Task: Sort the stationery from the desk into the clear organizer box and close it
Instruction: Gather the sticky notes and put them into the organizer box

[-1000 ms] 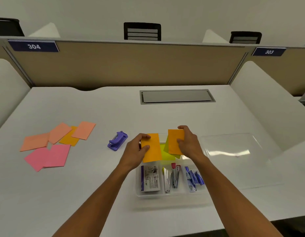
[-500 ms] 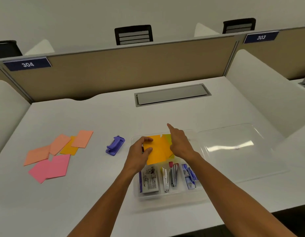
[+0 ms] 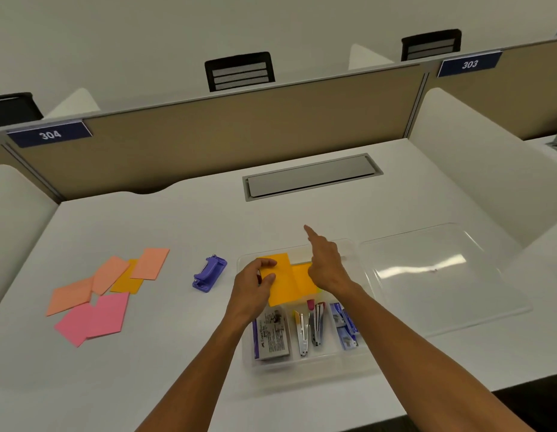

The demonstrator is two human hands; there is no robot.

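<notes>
White surface fills your cubicle. Your left hand pinches the orange notes in the clear organizer box's far compartment; your right hand hovers there, index finger straight. Its lid lies open alongside. Loose notes and a purple punch wait leftward.

White desk carries paper sheets, purple punch, clear box, lid.

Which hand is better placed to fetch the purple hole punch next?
Left, probably. The left hand is nearer the purple hole punch, though it pinches an orange note; the right hand is farther, over the organizer box.
</notes>
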